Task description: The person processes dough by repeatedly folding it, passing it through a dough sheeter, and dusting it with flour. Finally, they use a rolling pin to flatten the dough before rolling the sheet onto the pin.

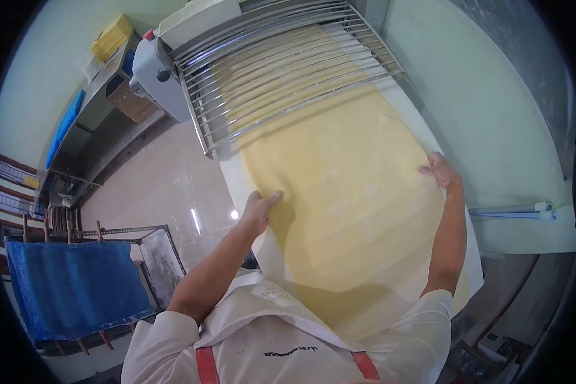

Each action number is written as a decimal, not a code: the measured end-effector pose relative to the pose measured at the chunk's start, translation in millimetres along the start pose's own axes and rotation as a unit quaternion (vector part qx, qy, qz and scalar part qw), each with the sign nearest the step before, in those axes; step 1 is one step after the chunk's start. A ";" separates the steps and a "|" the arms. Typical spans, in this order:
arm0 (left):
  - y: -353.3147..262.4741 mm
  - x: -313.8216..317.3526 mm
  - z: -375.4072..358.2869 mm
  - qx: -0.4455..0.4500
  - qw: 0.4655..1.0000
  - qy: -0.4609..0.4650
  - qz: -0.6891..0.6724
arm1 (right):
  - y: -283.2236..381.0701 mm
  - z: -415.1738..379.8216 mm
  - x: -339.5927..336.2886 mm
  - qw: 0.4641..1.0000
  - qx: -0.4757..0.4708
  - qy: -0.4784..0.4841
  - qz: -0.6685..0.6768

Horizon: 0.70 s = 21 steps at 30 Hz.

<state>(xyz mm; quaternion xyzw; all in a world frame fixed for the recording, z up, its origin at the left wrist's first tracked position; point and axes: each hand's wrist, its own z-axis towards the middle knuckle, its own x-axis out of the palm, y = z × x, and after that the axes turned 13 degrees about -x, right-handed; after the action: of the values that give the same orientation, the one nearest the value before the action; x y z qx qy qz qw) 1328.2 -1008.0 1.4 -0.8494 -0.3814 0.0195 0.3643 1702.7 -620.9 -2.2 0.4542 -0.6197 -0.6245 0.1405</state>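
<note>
A wide, pale yellow sheet of dough (339, 160) lies along the white belt (233, 182) of a dough sheeter. Its far end passes under the metal bar guard (288, 83). My left hand (260, 210) grips the sheet's left edge, thumb on top and the other fingers mostly hidden at the side. On the opposite edge, a little farther from me, my right hand (443, 173) has its thumb over the dough and its fingers at the belt's side. The near part of the sheet runs down toward my white apron (281, 301).
The sheeter's grey side housing (153, 80) carries a red button (149, 35). Left of it runs a metal shelf (109, 128) with a cardboard box (132, 100). Blue plastic (77, 288) covers a rack at lower left. A pale green wall (486, 115) stands close on the right.
</note>
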 end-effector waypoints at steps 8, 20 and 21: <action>-81.9 -14.8 11.9 -0.009 0.996 0.073 -0.048 | 38.4 -42.6 13.6 0.965 -0.134 -0.089 0.209; -47.7 22.2 -20.7 0.065 0.993 0.023 0.101 | 93.7 -63.4 5.5 0.989 -0.118 -0.016 0.086; -61.5 24.0 -22.4 0.076 0.990 0.048 0.104 | 97.0 -73.0 5.4 0.982 -0.137 -0.026 0.125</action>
<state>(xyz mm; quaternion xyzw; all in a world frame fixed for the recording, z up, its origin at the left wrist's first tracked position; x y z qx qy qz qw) 1313.2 -978.4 62.6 -0.8544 -0.2701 0.0458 0.4415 1716.4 -690.7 96.3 0.3334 -0.5838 -0.6925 0.2618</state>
